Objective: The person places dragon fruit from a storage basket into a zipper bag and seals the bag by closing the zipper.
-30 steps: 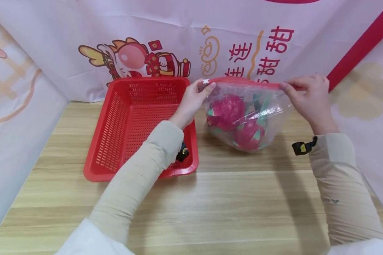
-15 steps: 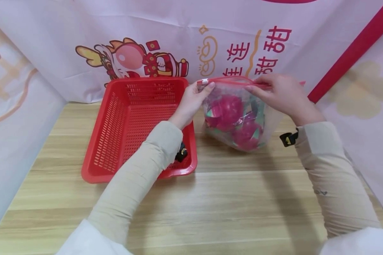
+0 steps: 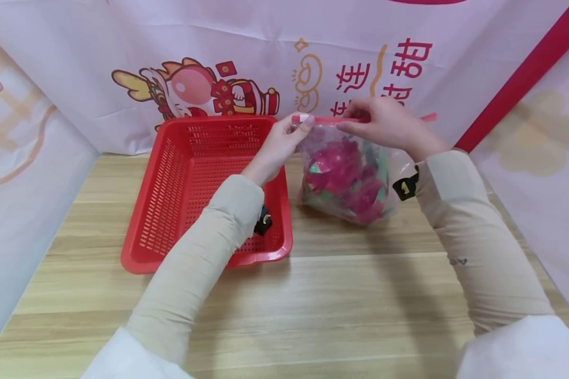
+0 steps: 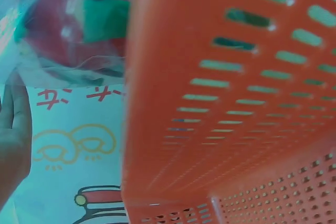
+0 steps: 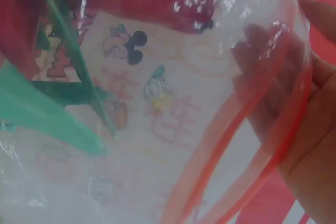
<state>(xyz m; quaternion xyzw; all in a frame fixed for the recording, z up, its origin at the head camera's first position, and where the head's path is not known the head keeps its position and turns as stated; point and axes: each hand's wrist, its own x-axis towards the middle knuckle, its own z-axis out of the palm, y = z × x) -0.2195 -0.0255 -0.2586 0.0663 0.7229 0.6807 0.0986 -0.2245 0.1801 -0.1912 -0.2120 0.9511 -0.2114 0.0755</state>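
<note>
Between both hands, clear zip bag [image 3: 348,179] upright, left hand [image 3: 284,145] and right hand [image 3: 384,126] pinching its red seal [image 3: 324,119].

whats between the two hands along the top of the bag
In the head view, only a short stretch of the red zip strip of the clear bag runs between the left hand and the right hand; both pinch it.

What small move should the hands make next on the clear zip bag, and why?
Probably slide the right hand further left along the red zip strip toward the left hand; a short stretch lies between them on the clear plastic zip bag of pink fruit.
</note>
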